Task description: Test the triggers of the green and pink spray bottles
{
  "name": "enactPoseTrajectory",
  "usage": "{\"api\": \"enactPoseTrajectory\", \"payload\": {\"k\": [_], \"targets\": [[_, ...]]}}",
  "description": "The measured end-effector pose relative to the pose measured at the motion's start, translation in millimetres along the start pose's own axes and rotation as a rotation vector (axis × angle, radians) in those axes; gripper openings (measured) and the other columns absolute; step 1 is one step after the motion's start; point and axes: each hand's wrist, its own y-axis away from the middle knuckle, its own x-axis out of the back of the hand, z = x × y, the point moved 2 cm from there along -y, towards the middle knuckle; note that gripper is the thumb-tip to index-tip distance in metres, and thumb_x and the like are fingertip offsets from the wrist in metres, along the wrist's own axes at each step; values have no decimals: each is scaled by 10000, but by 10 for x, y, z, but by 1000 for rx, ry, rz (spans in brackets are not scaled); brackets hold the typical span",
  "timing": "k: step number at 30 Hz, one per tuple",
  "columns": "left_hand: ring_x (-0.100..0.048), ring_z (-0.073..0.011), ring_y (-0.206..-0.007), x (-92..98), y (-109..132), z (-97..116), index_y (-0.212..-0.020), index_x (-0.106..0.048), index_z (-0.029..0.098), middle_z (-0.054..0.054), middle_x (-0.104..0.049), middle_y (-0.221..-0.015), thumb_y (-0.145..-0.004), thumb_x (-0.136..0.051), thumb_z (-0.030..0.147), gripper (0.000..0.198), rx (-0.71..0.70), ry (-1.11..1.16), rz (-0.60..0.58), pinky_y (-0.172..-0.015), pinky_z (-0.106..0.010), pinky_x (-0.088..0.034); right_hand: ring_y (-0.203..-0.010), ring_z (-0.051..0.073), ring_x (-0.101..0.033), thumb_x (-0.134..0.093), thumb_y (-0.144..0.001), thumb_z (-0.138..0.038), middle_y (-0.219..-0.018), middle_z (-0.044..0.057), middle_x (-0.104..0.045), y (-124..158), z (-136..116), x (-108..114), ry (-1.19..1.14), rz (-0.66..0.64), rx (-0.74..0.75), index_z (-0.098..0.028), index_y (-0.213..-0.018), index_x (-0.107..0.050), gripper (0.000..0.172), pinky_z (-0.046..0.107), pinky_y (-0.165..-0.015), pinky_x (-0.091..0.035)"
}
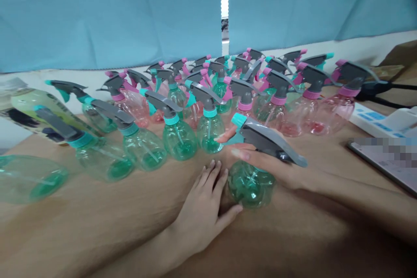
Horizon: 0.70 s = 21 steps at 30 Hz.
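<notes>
A green see-through spray bottle [250,184] with a grey trigger head and teal nozzle stands on the brown table [97,234] right in front of me. My right hand [260,160] is wrapped round its neck under the trigger head. My left hand [203,208] rests beside the bottle's body, fingers stretched out and thumb against its lower side. Behind stand several more spray bottles: green ones [179,137] to the left and middle, pink ones [329,113] to the right.
A loose green bottle body [29,178] lies at the far left edge. A yellowish bottle [39,104] lies at the back left. A white power strip [381,121] and a flat dark tablet [384,158] sit at the right. Blue curtains hang behind.
</notes>
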Motion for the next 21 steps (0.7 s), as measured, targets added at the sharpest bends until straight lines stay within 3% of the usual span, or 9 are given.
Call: {"api": "enactPoseTrajectory", "payload": {"k": [6,14,21], "targets": [[-268,-360,-1386,23,2,0,-1384,-419,38,-223,-309,-1502,-946,-466,558,682,-1,5,14,-1074,-549,-320,-663,146,-563,-596,-821,-266,-812,-6,-615,-26,-51,42,-61,-87,44,-250,-812,-575,27,284,-594,-461],[-264,-359,-1387,16,-6,-13,-1385,-418,51,-218,-329,-1495,-949,-468,550,665,-24,2,37,-1075,-554,-316,-537,108,-385,-549,-831,-245,-602,-54,-411,-28,-140,57,-15,-114,80,-233,-689,-456,171,252,-507,-333],[-278,-356,-1383,-13,12,-28,-1397,-417,93,-187,-344,-1497,-942,-490,535,638,-26,21,85,-1072,-552,-326,-535,88,-350,-525,-858,-299,-606,-58,-376,-19,-76,58,12,-117,140,-217,-660,-411,243,240,-495,-302]]}}
